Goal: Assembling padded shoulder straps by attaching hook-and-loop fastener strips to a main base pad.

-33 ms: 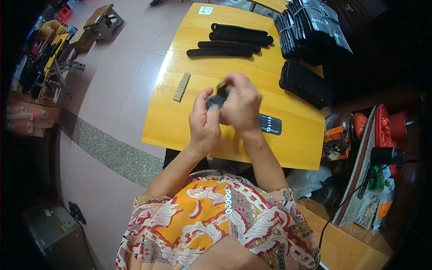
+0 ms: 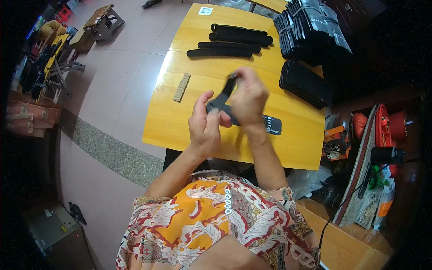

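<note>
Between my hands, over the near part of the yellow table, is a black fabric strap. My left hand is closed on its dark grey end, thumb on top. My right hand, blurred by motion, grips the raised part, whose tip shows near the fingertips. Another dark section runs beneath the right hand; I cannot tell where it ends. Just right of my right wrist lies a black printed card, partly hidden by the wrist. To the left, a short row of small tan pieces lies on the table.
Several black straps lie across the far part of the table. Bundled black packs stand at the far right, with a stack of black flat pieces nearer. Right of the table are a red tray and a black cylinder.
My right hand has moved slightly right, and more of the black strap shows stretched between the hands. The left hand has stayed nearly in place.
</note>
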`<state>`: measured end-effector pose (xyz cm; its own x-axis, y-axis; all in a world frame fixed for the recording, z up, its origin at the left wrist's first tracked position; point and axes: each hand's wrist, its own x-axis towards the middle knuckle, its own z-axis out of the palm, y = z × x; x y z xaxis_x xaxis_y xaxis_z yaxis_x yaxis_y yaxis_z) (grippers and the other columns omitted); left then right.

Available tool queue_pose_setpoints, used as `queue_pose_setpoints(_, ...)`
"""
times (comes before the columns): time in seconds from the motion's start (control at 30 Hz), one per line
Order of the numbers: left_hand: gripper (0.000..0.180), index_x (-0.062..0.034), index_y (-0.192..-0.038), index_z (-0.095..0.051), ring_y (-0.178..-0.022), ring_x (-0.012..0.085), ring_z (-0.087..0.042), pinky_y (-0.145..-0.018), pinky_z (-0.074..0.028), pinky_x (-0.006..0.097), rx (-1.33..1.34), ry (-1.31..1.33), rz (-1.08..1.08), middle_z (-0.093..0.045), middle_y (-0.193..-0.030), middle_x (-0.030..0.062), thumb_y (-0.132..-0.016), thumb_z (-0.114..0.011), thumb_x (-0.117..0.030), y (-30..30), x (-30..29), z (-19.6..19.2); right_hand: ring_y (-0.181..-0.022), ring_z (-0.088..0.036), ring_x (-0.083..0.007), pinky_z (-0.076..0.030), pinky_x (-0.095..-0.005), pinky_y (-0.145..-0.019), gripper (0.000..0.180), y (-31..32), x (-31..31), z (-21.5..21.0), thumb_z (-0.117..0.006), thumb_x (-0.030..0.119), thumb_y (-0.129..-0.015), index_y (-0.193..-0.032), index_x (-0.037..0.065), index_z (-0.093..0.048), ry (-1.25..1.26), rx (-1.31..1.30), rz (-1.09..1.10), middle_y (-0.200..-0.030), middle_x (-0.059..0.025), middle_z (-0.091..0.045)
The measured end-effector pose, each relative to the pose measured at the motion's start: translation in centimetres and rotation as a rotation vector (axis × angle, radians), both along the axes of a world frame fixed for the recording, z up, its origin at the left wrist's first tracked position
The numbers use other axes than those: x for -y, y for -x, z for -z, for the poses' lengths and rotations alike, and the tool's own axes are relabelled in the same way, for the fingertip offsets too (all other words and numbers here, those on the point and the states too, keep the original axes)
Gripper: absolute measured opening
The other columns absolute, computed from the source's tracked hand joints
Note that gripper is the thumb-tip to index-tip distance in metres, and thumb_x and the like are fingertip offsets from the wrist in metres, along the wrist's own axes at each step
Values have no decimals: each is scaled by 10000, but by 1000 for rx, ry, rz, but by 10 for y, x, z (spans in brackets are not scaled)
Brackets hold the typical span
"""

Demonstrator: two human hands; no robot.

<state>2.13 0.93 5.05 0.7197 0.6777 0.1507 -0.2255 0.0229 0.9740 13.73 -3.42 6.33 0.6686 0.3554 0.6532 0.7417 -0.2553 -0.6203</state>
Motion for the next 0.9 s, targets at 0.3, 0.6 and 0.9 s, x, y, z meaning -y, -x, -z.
queue_pose_setpoints(0.3,314,40,-1173,-402,-743,287,-649,-692,-547,368,216,635,180,-612,-889,198,-875,-342,-40,3,-18,-8,-633,-419,-15,-353,-147,-544,425,1,50,-35,-651,-27,-682,-1097,-1,-563,-102,-719,-434,-953,-25,-568)
queue_pose_setpoints(0.6,348,48,-1182,-448,-914,236,-618,-776,-537,365,309,604,242,-586,-1037,162,-851,-362,-15,18,5,-23,-698,-610,-291,-510,-333,-625,300,23,55,-42,-625,49,-676,-973,16,-598,76,-93,-527,-881,-132,-570)
queue_pose_setpoints(0.9,191,27,-1052,-501,-746,199,-636,-677,-540,302,81,592,512,-613,-911,119,-929,-390,-69,15,21,-34,-579,-545,-314,-429,-404,-497,81,35,93,-48,-565,-8,-692,-755,11,-518,138,114,-319,-668,-136,-503)
